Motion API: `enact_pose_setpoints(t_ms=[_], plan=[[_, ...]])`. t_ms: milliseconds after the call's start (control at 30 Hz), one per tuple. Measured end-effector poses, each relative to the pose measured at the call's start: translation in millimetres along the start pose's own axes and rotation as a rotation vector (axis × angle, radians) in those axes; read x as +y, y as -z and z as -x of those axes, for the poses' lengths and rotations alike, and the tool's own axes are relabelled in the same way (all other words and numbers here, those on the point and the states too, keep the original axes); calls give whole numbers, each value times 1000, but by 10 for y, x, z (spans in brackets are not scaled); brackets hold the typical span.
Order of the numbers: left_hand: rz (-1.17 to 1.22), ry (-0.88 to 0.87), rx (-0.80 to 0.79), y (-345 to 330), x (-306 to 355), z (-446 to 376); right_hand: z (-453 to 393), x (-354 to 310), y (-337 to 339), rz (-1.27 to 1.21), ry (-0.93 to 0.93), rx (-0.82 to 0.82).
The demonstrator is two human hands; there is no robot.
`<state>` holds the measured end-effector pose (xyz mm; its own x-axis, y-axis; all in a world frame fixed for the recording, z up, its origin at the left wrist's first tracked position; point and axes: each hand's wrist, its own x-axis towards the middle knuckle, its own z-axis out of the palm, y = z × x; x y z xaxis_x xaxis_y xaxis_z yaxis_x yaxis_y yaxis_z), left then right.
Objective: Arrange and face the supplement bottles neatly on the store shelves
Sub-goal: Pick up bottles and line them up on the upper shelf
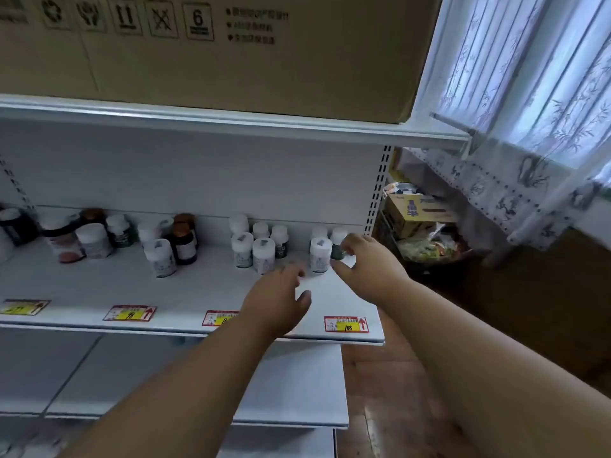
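The right hand (358,259) reaches to the far right end of the white shelf (165,289), its thumb and fingers curled round a small green bottle (338,247) with a white cap; just left of it stands a white bottle (320,254); the left hand (276,292) hovers low over the shelf, fingers loosely spread and holding nothing; further left a cluster of white-capped bottles (253,247) stands near the back panel, and mixed dark and white bottles (99,238) crowd the left part; red and yellow price tags (346,324) line the front edge; a cardboard box (215,54) sits on the shelf above.
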<state>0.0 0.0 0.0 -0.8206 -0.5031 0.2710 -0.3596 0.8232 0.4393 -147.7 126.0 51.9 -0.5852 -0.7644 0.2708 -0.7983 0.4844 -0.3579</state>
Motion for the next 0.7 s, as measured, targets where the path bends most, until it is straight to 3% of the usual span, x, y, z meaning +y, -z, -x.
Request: enact_pose_setpoints(t_ms=[100,300,533,700], plan=[[3,50,13,-163,-73,-301,-356,221,-176,-49,-57,-79],[110,265,-111,-502,-144,-732,-953,517,-706,15,-78,-228],[122,266,-93,-642,-261,-875,-1067,536,-1175,-25,-182,-52],[168,304,-85,-603,-356,-887,-1160,556,-1118,-232,-206,-89]])
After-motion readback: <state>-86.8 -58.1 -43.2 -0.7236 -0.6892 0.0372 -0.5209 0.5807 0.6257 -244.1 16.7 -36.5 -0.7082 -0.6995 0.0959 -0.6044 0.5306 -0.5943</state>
